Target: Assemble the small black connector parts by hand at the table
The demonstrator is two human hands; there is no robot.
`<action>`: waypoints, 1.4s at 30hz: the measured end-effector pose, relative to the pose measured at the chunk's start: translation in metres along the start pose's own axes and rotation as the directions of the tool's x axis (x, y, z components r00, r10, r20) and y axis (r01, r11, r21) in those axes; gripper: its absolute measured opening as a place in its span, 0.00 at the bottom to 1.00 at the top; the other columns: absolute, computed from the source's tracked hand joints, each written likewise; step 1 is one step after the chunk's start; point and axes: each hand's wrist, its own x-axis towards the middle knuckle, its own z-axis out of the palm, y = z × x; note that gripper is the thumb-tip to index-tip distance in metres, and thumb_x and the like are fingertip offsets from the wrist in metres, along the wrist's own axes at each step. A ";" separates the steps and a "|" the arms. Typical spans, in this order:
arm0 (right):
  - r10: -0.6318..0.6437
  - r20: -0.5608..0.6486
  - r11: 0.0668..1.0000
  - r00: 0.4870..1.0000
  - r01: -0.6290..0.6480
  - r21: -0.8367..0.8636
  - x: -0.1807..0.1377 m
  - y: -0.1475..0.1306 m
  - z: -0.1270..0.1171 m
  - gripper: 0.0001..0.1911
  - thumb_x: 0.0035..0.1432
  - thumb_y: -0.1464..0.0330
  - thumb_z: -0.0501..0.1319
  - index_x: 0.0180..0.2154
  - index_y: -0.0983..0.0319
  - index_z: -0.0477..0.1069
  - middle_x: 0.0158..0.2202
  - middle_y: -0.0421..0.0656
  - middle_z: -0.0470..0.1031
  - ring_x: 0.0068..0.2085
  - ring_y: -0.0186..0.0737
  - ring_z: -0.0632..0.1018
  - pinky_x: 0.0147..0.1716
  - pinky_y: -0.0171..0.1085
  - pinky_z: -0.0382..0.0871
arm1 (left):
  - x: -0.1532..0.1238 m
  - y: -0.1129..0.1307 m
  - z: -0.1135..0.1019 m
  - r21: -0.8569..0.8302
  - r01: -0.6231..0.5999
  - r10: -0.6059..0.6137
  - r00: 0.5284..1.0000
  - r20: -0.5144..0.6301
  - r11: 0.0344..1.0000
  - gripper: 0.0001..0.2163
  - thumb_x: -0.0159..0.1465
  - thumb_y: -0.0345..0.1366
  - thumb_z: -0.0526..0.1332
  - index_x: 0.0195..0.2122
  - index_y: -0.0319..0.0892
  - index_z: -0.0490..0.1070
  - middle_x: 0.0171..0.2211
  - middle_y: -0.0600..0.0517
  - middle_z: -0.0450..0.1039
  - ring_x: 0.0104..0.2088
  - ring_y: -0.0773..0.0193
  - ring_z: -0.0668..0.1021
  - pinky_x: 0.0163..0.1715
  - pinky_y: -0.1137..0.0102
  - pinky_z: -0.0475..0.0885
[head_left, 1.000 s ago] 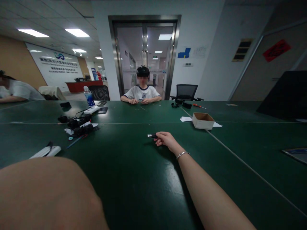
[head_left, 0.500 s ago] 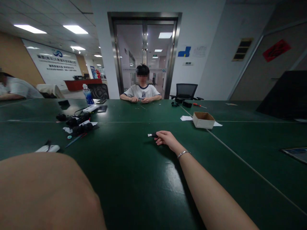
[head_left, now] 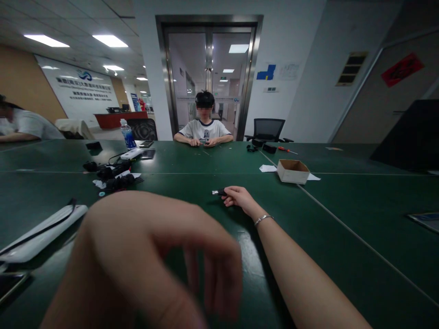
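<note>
My right hand [head_left: 236, 198] is held low over the green table, pinching a small black USB stick [head_left: 218, 192] by its black end. Its silver metal plug points to the left. Large and close to the camera, my left hand [head_left: 164, 242] is raised with its fingers bent downward and slightly blurred. A gap shows between its thumb and fingers, and I see nothing held in it. It is apart from the USB stick and my right hand.
On the left lie black gadgets [head_left: 118, 176], a white elongated case [head_left: 44, 233] and a blue bottle [head_left: 128, 135]. An open cardboard box [head_left: 293, 172] stands right of my right hand, with a red screwdriver [head_left: 286, 150] behind it. Another person [head_left: 205, 130] sits across the table [head_left: 178, 157].
My left hand has come up and to the right into view from the lower left, uncovering the white case. My right hand keeps the USB stick in nearly the same place.
</note>
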 end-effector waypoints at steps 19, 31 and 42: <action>-0.020 0.074 0.998 0.997 0.025 -0.065 0.003 -0.001 0.001 0.06 0.58 0.77 0.62 0.40 0.69 0.73 0.30 0.46 0.77 0.20 0.29 0.74 0.18 0.25 0.72 | 0.150 -0.030 0.025 -0.208 0.124 -0.193 0.915 -0.353 0.970 0.17 0.67 0.47 0.46 0.40 0.39 0.65 0.21 0.54 0.66 0.17 0.71 0.71 0.16 0.79 0.65; -0.003 0.048 0.997 0.999 0.007 -0.078 0.000 -0.004 0.005 0.07 0.60 0.80 0.59 0.40 0.69 0.71 0.30 0.45 0.76 0.20 0.29 0.74 0.17 0.24 0.71 | 0.149 -0.040 0.023 -0.179 0.007 -0.082 0.904 -0.420 0.984 0.09 0.63 0.36 0.53 0.41 0.39 0.67 0.30 0.51 0.66 0.22 0.71 0.70 0.13 0.80 0.63; -0.030 0.045 0.997 0.999 0.033 -0.070 0.000 -0.004 0.004 0.07 0.59 0.80 0.60 0.40 0.69 0.72 0.30 0.44 0.75 0.21 0.28 0.74 0.18 0.25 0.72 | 0.143 -0.041 0.027 -0.184 -0.087 0.008 0.920 -0.392 0.979 0.12 0.65 0.41 0.51 0.43 0.40 0.66 0.27 0.51 0.69 0.21 0.70 0.73 0.16 0.79 0.67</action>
